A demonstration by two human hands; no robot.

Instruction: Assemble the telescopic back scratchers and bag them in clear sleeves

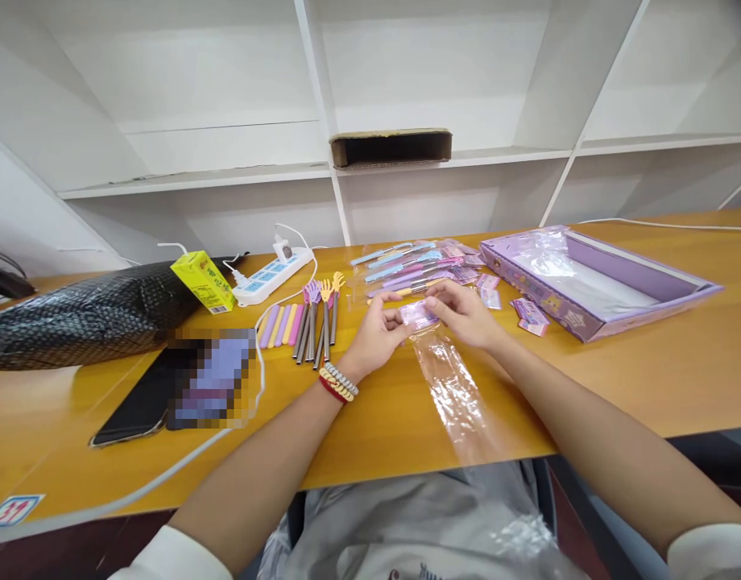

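Note:
Over the table's middle, my left hand (376,337) and my right hand (464,312) pinch a small purple card (417,315) from either side. From the card a long see-through plastic bag (452,387) hangs toward the table's front edge and my lap. Just beyond my hands lie several packed back scratchers (400,266) with blue, purple and yellow handles. Left of my left hand are loose metal rods with claw heads (315,322) and a row of coloured handles (281,325). To the right of my right hand sit more small purple cards (531,314).
A purple open box (594,329) with plastic inside stands at right. At left are a white power strip (274,278), a yellow drink carton (202,282), a black wrapped bundle (98,302) and a dark phone (146,395). A white cable (183,463) crosses the table.

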